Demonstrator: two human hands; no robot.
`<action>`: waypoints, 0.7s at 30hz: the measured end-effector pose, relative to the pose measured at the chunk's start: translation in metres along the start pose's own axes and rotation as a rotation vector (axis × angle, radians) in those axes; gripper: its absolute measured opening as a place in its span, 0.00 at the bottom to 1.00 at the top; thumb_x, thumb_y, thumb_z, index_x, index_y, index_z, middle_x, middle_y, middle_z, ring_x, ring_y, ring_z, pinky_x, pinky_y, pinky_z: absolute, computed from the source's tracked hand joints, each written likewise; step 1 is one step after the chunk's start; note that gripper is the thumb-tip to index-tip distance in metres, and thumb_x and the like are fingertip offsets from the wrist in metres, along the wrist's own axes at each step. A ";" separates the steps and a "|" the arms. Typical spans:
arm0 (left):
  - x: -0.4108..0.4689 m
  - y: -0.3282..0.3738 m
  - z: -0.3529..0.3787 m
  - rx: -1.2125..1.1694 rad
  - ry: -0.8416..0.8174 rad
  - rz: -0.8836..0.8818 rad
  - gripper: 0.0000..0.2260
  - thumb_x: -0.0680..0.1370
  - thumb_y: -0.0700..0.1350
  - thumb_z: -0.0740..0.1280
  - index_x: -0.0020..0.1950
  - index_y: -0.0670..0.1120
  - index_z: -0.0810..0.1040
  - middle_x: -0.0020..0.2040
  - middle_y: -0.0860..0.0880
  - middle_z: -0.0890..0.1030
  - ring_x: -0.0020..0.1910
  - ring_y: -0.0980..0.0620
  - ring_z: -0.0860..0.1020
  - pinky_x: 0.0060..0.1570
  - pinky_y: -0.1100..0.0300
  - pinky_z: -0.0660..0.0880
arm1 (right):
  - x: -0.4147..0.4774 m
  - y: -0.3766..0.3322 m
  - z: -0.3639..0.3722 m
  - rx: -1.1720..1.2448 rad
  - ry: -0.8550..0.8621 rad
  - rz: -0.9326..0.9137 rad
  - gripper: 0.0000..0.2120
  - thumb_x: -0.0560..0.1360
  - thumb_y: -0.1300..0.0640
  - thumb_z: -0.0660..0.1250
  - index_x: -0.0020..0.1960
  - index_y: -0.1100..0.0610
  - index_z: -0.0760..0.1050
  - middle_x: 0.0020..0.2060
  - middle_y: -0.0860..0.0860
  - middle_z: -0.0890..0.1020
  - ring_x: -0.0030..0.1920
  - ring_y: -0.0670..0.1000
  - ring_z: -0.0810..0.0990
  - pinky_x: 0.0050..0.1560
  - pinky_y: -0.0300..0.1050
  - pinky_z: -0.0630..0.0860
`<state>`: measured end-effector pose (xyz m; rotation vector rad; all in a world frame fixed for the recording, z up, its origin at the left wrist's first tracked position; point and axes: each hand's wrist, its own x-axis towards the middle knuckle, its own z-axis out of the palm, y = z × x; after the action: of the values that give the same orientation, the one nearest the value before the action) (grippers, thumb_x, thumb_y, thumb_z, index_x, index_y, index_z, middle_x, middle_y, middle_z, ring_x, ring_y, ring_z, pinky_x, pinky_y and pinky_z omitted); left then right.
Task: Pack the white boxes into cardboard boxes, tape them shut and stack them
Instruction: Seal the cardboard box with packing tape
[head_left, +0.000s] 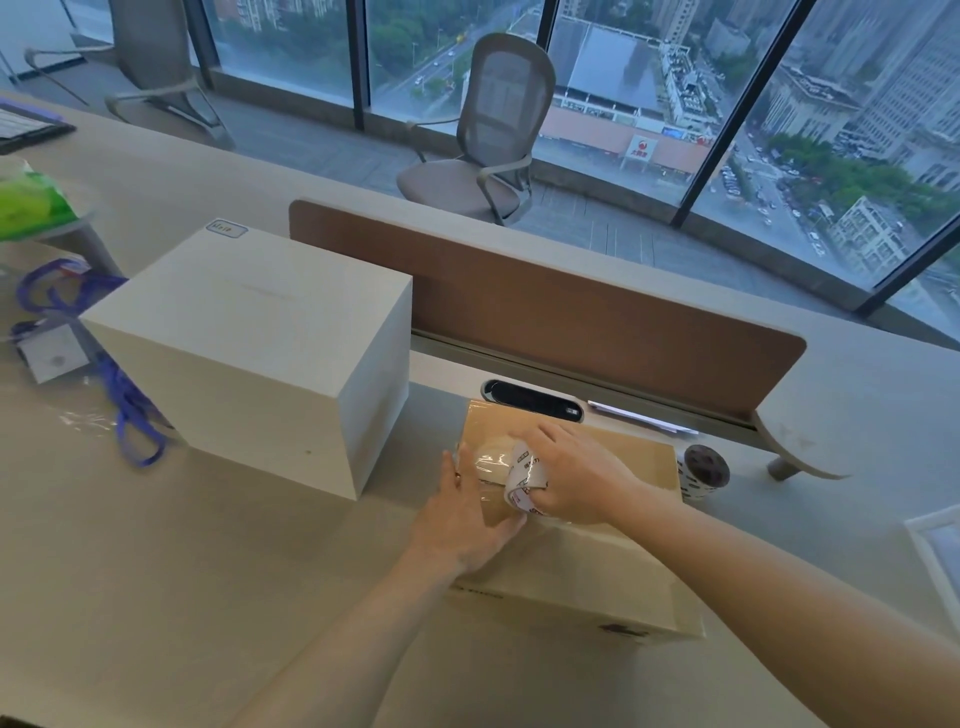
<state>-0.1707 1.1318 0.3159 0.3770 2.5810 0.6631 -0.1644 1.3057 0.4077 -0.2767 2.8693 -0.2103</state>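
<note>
A: Far left of the frame, first entry?
B: Green packet, soft glossy film, upper left edge. Below it, a purple lanyard, flat woven ribbon, looped loosely on the desk, which has a pale matte top.

A: Next along?
B: White box, left of centre. Large cuboid of smooth matte card with sharp edges and a small blue-bordered label at its far top corner. It stands closed on the desk, just beside the cardboard box and inside nothing.

A: Centre?
B: Cardboard box, lower centre. Flat, rectangular, tan kraft board, flaps down, with a shiny film of clear tape on top. The left hand lies on its left end, fingers straight and flat, pressing and gripping nothing. The right hand is curled round the tape roll, which has a white printed core, and holds it against the box top.

A: Behind?
B: Divider, a brown felt panel with rounded corners, upright along the desk's far edge. Chair, grey mesh back, upper centre by the window.

A: Far right?
B: Short cylinder, white printed side and dark top, just beside the cardboard box's far right corner. Roll or cup: cannot tell.
</note>
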 end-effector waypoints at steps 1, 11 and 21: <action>0.001 0.002 -0.001 0.033 0.009 0.002 0.55 0.70 0.78 0.57 0.80 0.48 0.33 0.82 0.44 0.37 0.80 0.39 0.54 0.73 0.46 0.62 | -0.003 0.001 0.001 0.044 0.022 0.013 0.38 0.72 0.46 0.70 0.77 0.49 0.57 0.70 0.47 0.68 0.70 0.51 0.66 0.70 0.48 0.66; 0.026 -0.003 0.003 0.211 0.104 0.345 0.55 0.68 0.80 0.45 0.81 0.42 0.38 0.81 0.48 0.35 0.79 0.53 0.33 0.77 0.55 0.35 | -0.017 0.022 0.015 0.289 0.057 0.030 0.39 0.71 0.61 0.70 0.77 0.51 0.56 0.69 0.48 0.65 0.62 0.53 0.72 0.60 0.46 0.73; 0.023 -0.003 -0.001 0.284 0.087 0.326 0.51 0.72 0.77 0.48 0.79 0.45 0.31 0.78 0.50 0.28 0.76 0.54 0.28 0.73 0.59 0.30 | -0.029 0.049 -0.009 -0.231 -0.059 -0.107 0.38 0.75 0.49 0.65 0.78 0.45 0.47 0.65 0.47 0.67 0.48 0.51 0.75 0.35 0.43 0.73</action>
<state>-0.1920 1.1370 0.3073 0.8927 2.7291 0.4235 -0.1476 1.3606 0.4154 -0.4720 2.8222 0.1098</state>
